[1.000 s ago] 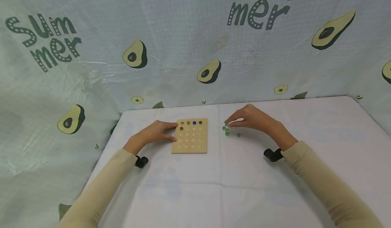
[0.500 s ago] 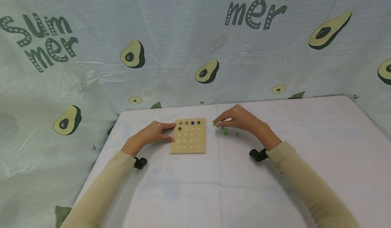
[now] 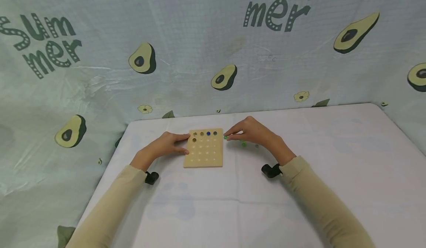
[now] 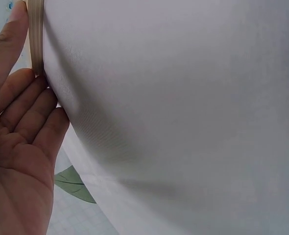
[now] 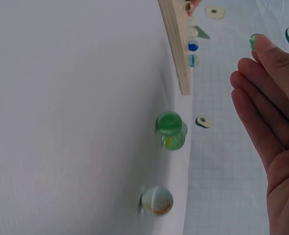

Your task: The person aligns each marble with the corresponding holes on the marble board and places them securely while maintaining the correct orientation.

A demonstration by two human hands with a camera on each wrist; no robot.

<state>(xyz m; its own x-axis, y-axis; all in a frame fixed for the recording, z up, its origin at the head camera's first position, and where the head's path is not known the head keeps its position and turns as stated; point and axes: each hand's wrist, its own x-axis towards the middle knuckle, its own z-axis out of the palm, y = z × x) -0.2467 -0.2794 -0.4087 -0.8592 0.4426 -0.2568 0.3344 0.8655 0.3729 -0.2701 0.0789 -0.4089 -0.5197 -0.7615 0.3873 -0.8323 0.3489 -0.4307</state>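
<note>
Between thumb and index fingertips my right hand point(image 3: 257, 132) pinches a green marble point(image 5: 252, 42), just off the right edge of a wooden board point(image 3: 203, 156) with rows of round hollows. The far row holds several marbles, one of them a blue marble point(image 3: 208, 133). A brownish marble point(image 3: 194, 140) sits at the left of the second row. My left hand point(image 3: 163, 146) touches the board's left side, with the index fingertip at the far corner and the thumb lower down. In the left wrist view, the thumb and fingertips meet the board's edge point(image 4: 36, 39).
Right of the board, green marbles point(image 5: 169, 124) lie clustered on the white-covered table point(image 3: 213, 211). A clear marble point(image 5: 157, 200) with a brownish streak lies apart from them. Behind the table hangs a sheet point(image 3: 186, 55) printed with avocados.
My right hand has moved left from the loose marbles to the board's right edge, carrying a green marble. My left hand stays against the board. The head view has shifted slightly.
</note>
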